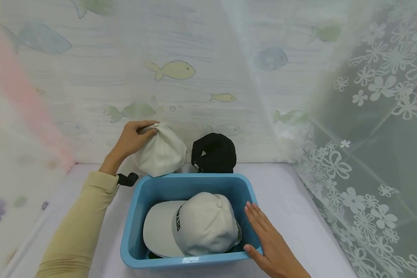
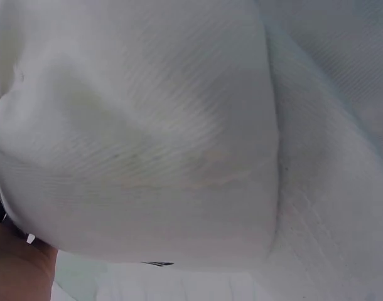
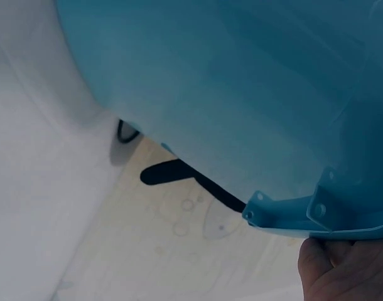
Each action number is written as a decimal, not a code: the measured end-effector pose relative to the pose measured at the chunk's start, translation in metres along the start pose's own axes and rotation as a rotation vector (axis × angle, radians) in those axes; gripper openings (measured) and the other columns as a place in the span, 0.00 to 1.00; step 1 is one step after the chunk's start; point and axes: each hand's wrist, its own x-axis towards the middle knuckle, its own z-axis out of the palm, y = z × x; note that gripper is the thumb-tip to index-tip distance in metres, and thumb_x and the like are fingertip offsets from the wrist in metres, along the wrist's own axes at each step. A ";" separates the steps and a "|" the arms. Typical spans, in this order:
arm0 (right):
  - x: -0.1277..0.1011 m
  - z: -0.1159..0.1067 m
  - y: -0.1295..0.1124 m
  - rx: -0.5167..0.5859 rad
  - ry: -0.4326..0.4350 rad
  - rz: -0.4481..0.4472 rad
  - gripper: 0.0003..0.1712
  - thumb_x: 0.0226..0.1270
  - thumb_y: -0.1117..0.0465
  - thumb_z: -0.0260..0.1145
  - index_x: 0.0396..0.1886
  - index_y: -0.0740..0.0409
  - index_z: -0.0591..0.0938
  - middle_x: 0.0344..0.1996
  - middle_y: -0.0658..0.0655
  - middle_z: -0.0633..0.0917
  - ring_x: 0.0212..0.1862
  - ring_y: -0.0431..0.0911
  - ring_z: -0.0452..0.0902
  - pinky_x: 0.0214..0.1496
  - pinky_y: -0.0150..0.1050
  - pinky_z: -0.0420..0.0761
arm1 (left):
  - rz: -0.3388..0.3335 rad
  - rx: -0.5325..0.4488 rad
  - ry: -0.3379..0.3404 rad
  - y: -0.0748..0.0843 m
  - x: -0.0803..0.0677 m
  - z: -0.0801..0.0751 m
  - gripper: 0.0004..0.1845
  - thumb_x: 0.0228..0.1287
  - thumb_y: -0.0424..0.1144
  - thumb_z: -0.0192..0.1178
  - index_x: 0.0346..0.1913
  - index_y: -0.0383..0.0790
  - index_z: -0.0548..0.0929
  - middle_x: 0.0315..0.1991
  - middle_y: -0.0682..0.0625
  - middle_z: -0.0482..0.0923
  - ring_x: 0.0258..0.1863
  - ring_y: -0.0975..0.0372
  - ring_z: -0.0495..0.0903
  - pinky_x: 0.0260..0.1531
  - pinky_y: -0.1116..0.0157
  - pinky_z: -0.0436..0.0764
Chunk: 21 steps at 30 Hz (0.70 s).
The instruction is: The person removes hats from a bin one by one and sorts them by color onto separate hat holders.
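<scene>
Currently left hand point(image 1: 133, 139) up behind the blue bin point(image 1: 132, 231), fingers curled over the crown of a white cap point(image 1: 161, 154), thumb on top near the button, gripping it; cap held against the fish-print wall point(image 1: 90, 88), just above and behind the bin's back-left corner. Left wrist view filled with the same white cap point(image 2: 147, 138) fabric, edge of the hand barely seen at lower left. Beige sleeve point(image 1: 80, 227) running from lower left up to the wrist, black strap piece point(image 1: 127, 179) at the cuff. Right hand point(image 1: 269, 241) flat on the bin's right rim, fingers straight and close together, pointing toward the back, pressing or resting, holding nothing. Right wrist view showing the blue bin point(image 3: 242, 94) from underneath, rim lip with a fingertip point(image 3: 333, 273) below it, white table and wall pattern beyond. Inside the bin, a second white cap with black lettering point(image 1: 191, 226), brim to the left, sitting on something dark underneath, too hidden to tell. Black cap point(image 1: 213, 153) behind the bin's far edge, beside the held white one, close but touching unclear. White table point(image 1: 292, 200) under everything. Sheer floral curtain point(image 1: 378, 135) on the right.
</scene>
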 end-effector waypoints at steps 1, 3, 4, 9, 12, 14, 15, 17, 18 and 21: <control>0.000 0.000 0.000 0.003 0.001 0.001 0.50 0.70 0.52 0.67 0.83 0.56 0.52 0.80 0.62 0.60 0.83 0.45 0.42 0.79 0.24 0.38 | -0.012 -0.003 -0.009 -0.002 0.000 0.000 0.21 0.75 0.41 0.61 0.66 0.38 0.81 0.63 0.37 0.79 0.61 0.46 0.79 0.60 0.56 0.79; 0.000 0.001 0.000 0.009 0.001 0.002 0.49 0.70 0.52 0.67 0.83 0.57 0.53 0.80 0.62 0.59 0.83 0.45 0.41 0.79 0.24 0.38 | -0.030 -0.019 -0.032 -0.005 0.000 -0.001 0.23 0.76 0.43 0.60 0.67 0.37 0.79 0.65 0.36 0.77 0.63 0.44 0.77 0.63 0.48 0.76; 0.000 0.001 0.000 0.009 0.001 0.003 0.49 0.70 0.52 0.67 0.83 0.57 0.53 0.80 0.62 0.60 0.83 0.45 0.41 0.79 0.24 0.38 | -0.036 -0.027 -0.045 -0.007 0.000 -0.001 0.23 0.76 0.43 0.60 0.68 0.37 0.78 0.66 0.35 0.76 0.64 0.43 0.76 0.63 0.46 0.75; 0.001 0.001 0.000 -0.001 0.006 0.009 0.49 0.70 0.52 0.67 0.83 0.57 0.53 0.79 0.62 0.60 0.83 0.45 0.41 0.79 0.24 0.37 | -0.066 -0.058 -0.122 -0.018 0.001 -0.002 0.28 0.77 0.47 0.57 0.73 0.38 0.73 0.70 0.36 0.71 0.67 0.43 0.72 0.63 0.48 0.75; 0.001 0.001 -0.001 0.000 0.010 0.015 0.49 0.70 0.53 0.67 0.83 0.55 0.52 0.80 0.62 0.60 0.83 0.45 0.41 0.79 0.24 0.37 | -0.088 -0.088 -0.156 -0.026 0.001 -0.002 0.29 0.78 0.48 0.56 0.74 0.39 0.71 0.72 0.37 0.70 0.67 0.45 0.73 0.59 0.61 0.79; 0.001 0.001 -0.001 0.004 0.009 0.018 0.49 0.70 0.53 0.67 0.83 0.55 0.52 0.80 0.62 0.60 0.83 0.44 0.41 0.79 0.24 0.37 | -0.100 -0.105 -0.177 -0.031 0.000 -0.002 0.30 0.78 0.48 0.56 0.75 0.39 0.69 0.73 0.38 0.68 0.68 0.46 0.72 0.55 0.68 0.78; 0.001 0.001 -0.002 0.007 0.008 0.020 0.49 0.70 0.53 0.67 0.83 0.55 0.52 0.80 0.62 0.60 0.83 0.43 0.40 0.79 0.24 0.37 | -0.108 -0.114 -0.185 -0.033 0.000 -0.002 0.30 0.77 0.48 0.57 0.76 0.39 0.68 0.73 0.38 0.68 0.68 0.46 0.72 0.55 0.70 0.78; 0.001 0.002 -0.001 0.012 0.012 0.014 0.49 0.70 0.53 0.67 0.83 0.56 0.53 0.79 0.62 0.60 0.83 0.43 0.40 0.79 0.24 0.37 | -0.114 -0.116 -0.196 -0.035 -0.002 -0.002 0.32 0.76 0.47 0.59 0.76 0.39 0.67 0.75 0.38 0.66 0.70 0.46 0.70 0.59 0.66 0.77; 0.001 0.002 -0.001 0.011 0.012 0.012 0.48 0.70 0.53 0.67 0.83 0.57 0.53 0.79 0.63 0.60 0.83 0.43 0.40 0.79 0.24 0.37 | -0.113 -0.115 -0.200 -0.035 -0.002 -0.002 0.33 0.75 0.46 0.60 0.77 0.39 0.66 0.75 0.38 0.65 0.70 0.46 0.69 0.62 0.62 0.76; 0.000 0.002 -0.001 0.015 0.018 0.008 0.47 0.70 0.54 0.67 0.82 0.59 0.55 0.79 0.63 0.60 0.83 0.44 0.41 0.79 0.25 0.37 | -0.100 -0.088 -0.202 -0.034 -0.003 0.000 0.36 0.71 0.45 0.65 0.77 0.39 0.65 0.75 0.37 0.64 0.70 0.44 0.68 0.66 0.47 0.71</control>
